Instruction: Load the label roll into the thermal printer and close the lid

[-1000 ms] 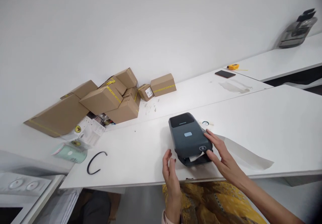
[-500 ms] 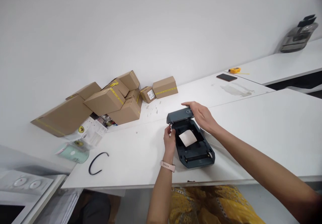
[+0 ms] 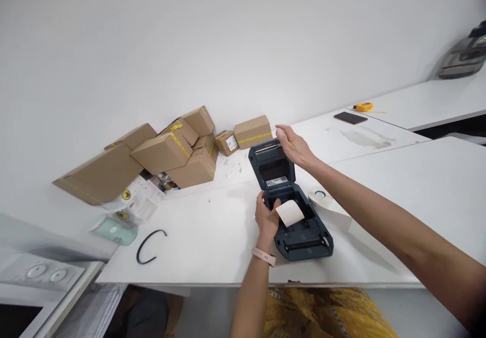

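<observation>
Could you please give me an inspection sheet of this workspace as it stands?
Surface: white table.
Job's things: printer with lid raised; white paper roll inside.
Clutter: cardboard boxes piled by wall; green roll; black hoop; paper strip; phone; tape measure.
Hands: left hand grips printer's left wall; right hand rests on lid.
Cables: nothing seen.
Surroundings: white wall; grey machine on far table.

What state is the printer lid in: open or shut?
Open. The lid stands raised off the base, right hand on its top edge; the white roll inside is exposed.
</observation>
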{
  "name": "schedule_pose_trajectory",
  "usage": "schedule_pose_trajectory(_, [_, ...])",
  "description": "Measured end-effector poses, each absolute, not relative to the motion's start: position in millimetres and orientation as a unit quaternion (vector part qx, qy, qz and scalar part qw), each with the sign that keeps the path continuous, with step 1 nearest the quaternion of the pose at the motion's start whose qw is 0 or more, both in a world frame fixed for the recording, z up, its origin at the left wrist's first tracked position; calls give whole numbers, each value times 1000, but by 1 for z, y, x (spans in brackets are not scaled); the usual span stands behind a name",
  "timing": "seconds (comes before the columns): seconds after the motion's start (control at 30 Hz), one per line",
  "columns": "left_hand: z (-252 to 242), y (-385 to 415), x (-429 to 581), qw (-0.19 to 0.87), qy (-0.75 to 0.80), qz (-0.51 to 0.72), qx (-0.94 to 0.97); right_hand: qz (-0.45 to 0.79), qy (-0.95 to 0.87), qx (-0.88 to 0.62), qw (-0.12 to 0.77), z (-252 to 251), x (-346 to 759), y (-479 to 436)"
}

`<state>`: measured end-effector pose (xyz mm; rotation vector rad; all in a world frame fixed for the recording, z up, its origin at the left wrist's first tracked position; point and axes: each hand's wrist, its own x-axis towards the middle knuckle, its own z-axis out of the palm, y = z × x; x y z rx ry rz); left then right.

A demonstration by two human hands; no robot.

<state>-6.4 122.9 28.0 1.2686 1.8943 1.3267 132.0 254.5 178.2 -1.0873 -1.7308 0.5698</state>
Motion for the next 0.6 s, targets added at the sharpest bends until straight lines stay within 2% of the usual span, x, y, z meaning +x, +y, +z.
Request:
schedule_pose_trajectory(0.2, [24, 126, -7, 219, 710, 458, 488, 68, -708, -333, 619, 170, 147, 219])
schedule_pose_trajectory(0.27, [24, 125, -6, 203, 709, 456, 497, 59, -737, -286, 610, 157, 152, 202])
schedule_pose_trajectory(0.33, [25, 123, -6, 194, 703, 451, 515, 90, -811, -259, 516, 137, 155, 190])
schedule_pose_trajectory(0.47, [30, 121, -6, 209, 714, 435, 508, 109, -929, -271, 226, 93, 150, 186])
schedule_pose_trajectory(0.53, [31, 121, -6, 218, 720, 434, 496, 101, -945, -272, 150, 79, 145, 193])
schedule_pose_trajectory(0.6, [32, 122, -6, 223, 718, 436, 496, 99, -953, -262, 114, 71, 140, 203])
